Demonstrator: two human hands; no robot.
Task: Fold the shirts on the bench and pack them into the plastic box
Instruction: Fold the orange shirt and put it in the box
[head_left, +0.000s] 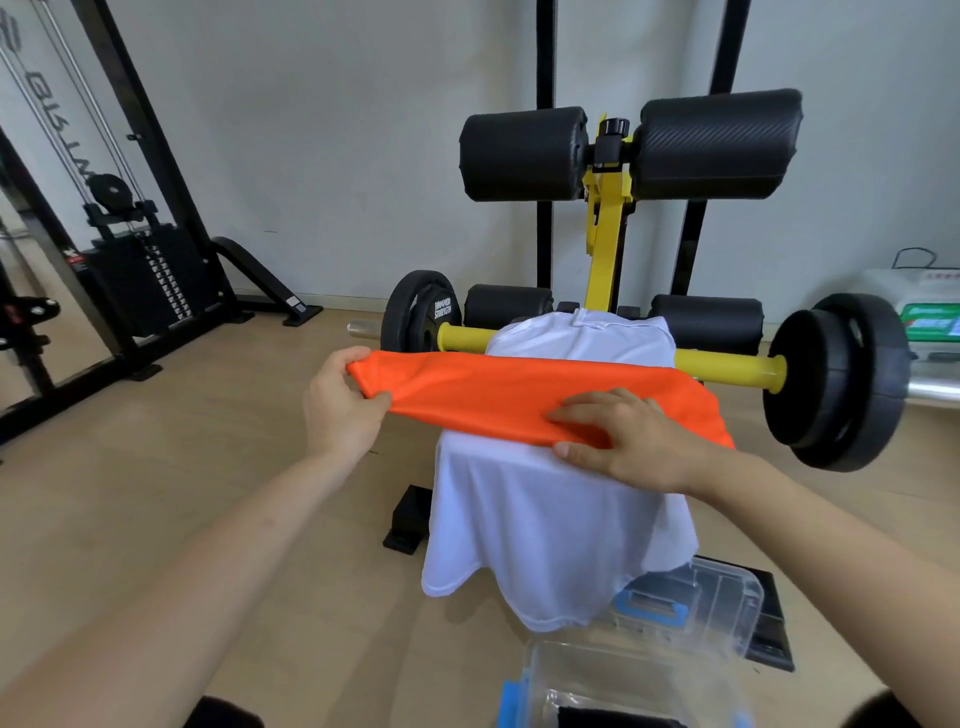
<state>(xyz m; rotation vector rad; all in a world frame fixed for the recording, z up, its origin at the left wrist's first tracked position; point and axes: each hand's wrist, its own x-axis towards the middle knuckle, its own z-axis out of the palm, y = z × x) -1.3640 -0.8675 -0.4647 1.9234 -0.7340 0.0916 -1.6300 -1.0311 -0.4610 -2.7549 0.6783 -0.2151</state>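
While our left hand (340, 400) pinches one end of the orange shirt (493, 395) and our right hand (628, 444) grips its middle, it lies half folded across the white shirt (545, 514) on the bench (605, 244). Neither is yet in the plastic box (649, 673).

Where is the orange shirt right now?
The orange shirt is in the middle of the head view, stretched sideways over the draped white shirt. The left hand grips its left end; the right hand pinches it further right.
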